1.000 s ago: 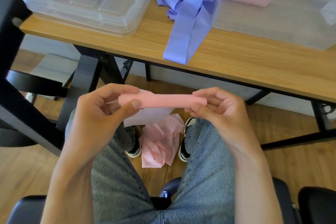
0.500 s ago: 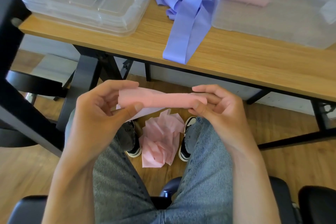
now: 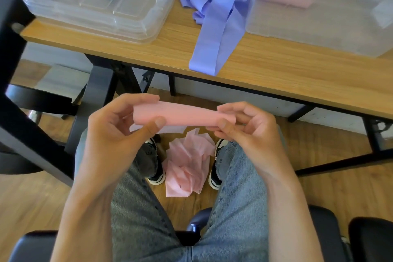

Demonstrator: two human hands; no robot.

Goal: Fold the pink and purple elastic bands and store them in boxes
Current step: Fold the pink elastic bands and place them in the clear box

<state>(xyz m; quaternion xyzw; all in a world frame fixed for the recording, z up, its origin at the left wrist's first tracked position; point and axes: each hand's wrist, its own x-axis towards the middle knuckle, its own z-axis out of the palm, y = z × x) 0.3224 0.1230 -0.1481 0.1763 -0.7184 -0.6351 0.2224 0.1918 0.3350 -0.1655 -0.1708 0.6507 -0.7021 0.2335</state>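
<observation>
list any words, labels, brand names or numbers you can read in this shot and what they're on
None can be read.
Clear boxes and: no label or print shows.
Pink band held by left hand and right hand: plain.
Purple band on the table: plain.
Shoes: no legible logo.

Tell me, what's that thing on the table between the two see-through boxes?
In the head view, a loose purple elastic band lies on the wooden table between the closed box and the open box, unfolded.

Wooden table (image 3: 276,74), wood floor (image 3: 340,187)
</observation>
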